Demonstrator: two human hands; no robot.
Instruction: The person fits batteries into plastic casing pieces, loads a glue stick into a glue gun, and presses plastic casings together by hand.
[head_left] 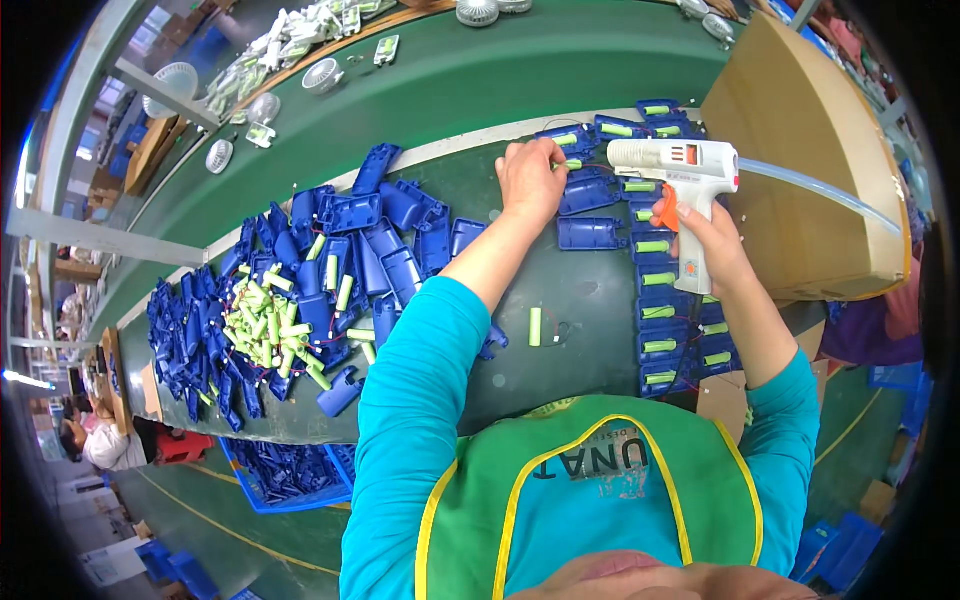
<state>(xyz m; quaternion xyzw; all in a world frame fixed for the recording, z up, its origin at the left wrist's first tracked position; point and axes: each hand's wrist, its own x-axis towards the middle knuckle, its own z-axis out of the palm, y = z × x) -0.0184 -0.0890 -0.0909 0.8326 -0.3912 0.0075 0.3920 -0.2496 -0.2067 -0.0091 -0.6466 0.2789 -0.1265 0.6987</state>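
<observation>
Our left hand (532,182) touches a sideways-lying green cell (571,165), pinch unclear; our right hand (718,240) grips a glue gun (698,172) pointing left toward it.

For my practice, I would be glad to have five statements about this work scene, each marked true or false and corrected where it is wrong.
1. The right hand holds a white hot glue gun. True.
2. The left hand rests on the pile of loose green cells. False: its fingertips are at a single green battery cell near the blue housings.
3. One loose cell lies apart on the dark green table. True.
4. The gun's trigger is blue. False: it is orange.
5. A blue crate of blue parts stands lower than the tabletop, at the left. True.
</observation>
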